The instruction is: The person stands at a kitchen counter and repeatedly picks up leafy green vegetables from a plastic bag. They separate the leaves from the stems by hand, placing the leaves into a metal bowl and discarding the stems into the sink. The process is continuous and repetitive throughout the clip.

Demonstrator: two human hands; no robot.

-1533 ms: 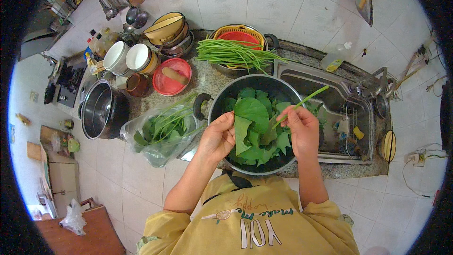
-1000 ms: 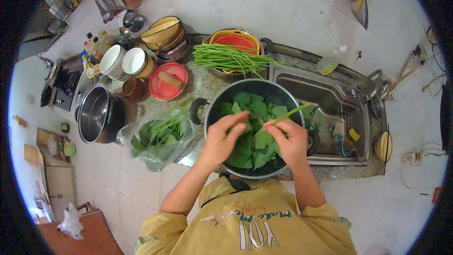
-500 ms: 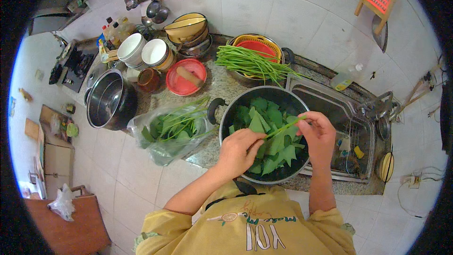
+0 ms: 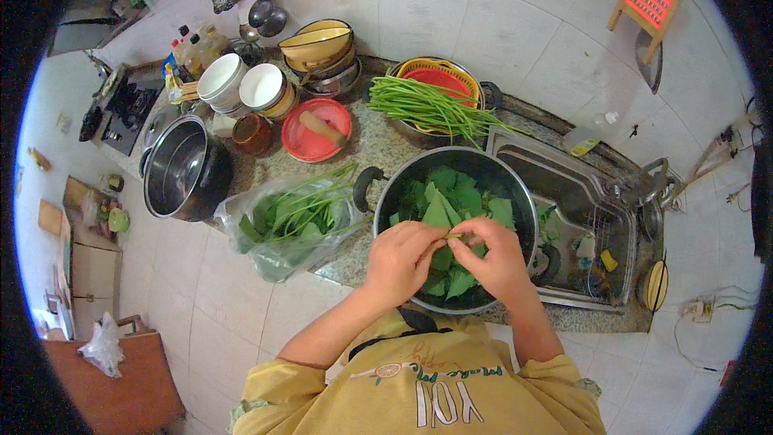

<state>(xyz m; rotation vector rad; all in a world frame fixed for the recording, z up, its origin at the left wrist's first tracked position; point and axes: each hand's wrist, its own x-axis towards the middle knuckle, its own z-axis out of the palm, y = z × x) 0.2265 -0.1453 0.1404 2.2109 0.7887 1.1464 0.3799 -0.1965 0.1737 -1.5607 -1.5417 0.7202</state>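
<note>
Our left hand [image 4: 403, 264] pinches a short green stem [image 4: 453, 235] at its two o'clock; our right hand [image 4: 494, 258] pinches it too, from the other side, with the stem at its ten. What shows runs roughly nine to three, both hands about equally near. Beneath, leaves [image 4: 460, 192] fill the dark pot [image 4: 451, 159]. From the pot, a plastic bag [image 4: 274, 268] of greens sits at nine on the bench [image 4: 364, 143], the sink [image 4: 547, 167] at three.

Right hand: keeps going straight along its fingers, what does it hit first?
Most likely the left hand: its fingertips lie just ahead of the right hand's, both at the stem over the pot. Exact depth is unclear from one view.
</note>
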